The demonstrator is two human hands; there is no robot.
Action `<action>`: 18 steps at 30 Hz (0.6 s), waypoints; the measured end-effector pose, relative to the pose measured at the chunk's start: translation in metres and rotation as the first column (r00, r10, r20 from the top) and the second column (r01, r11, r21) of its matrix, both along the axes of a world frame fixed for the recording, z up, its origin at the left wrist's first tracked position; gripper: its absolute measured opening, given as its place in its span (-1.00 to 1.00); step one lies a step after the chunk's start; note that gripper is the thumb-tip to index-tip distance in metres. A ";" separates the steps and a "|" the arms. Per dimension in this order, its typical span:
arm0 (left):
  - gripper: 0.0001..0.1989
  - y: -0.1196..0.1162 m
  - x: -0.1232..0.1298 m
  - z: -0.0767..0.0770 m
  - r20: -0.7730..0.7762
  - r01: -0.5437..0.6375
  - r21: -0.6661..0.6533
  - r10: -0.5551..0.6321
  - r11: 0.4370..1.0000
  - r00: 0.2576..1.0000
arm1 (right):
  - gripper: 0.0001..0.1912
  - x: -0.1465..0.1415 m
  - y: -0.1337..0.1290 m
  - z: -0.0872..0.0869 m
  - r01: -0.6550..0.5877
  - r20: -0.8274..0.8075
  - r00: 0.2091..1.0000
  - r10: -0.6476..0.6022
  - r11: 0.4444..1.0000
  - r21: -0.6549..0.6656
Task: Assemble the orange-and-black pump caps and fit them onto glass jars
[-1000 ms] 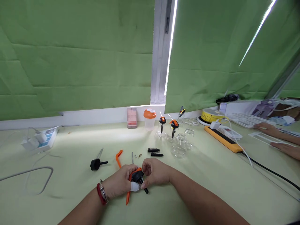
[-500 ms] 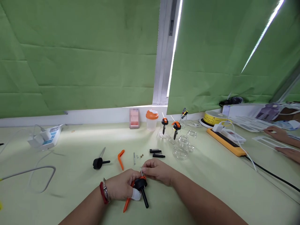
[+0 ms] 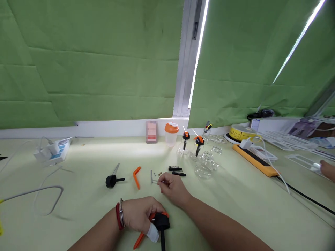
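Observation:
My left hand [image 3: 141, 214], with a white wrap on its thumb, is closed around a black pump head [image 3: 161, 221] that has a round cap, a stem pointing toward me and an orange lever [image 3: 139, 240]. My right hand [image 3: 172, 188] pinches a thin metal rod [image 3: 155, 181] just above the table. Close to its tip lie a metal pin [image 3: 151, 175] and small brass-coloured bits [image 3: 159, 173]. Left of these are a loose orange lever [image 3: 136, 177] and a second black cap with a stem [image 3: 111, 181]. Two black spring pieces [image 3: 178, 171] lie beyond my right hand.
Clear glass bottles [image 3: 204, 167] and two assembled orange-black heads [image 3: 199, 141] on glass stand at the back right, near an orange-lidded cup [image 3: 171, 134]. An orange power strip [image 3: 255, 161] lies right; a white one [image 3: 59, 151] lies left. Another person's hand [image 3: 327, 170] is at far right.
My right hand has moved away from the pump head to the small parts, with the thin rod in its fingers. My left hand has brought the head nearer to me.

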State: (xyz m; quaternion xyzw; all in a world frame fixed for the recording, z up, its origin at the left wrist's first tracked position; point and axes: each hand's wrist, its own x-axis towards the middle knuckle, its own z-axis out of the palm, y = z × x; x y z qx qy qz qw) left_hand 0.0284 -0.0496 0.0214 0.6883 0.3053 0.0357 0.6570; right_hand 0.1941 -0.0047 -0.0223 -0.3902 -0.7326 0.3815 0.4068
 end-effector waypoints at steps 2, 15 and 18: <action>-0.71 0.001 -0.001 -0.002 0.006 0.000 -0.012 0.000 1.000 1.000 | -0.88 -0.003 -0.002 -0.003 -0.071 0.299 0.954 -0.014 0.959 0.274; -0.83 0.020 -0.028 0.002 0.060 -0.112 0.026 0.110 0.993 0.992 | -0.76 -0.035 0.008 0.006 -0.029 0.588 0.782 -0.209 0.929 0.369; -0.83 0.025 -0.036 0.008 0.120 -0.292 0.074 0.282 0.954 0.952 | -0.63 -0.027 0.004 0.008 0.019 0.350 0.930 -0.114 0.964 0.265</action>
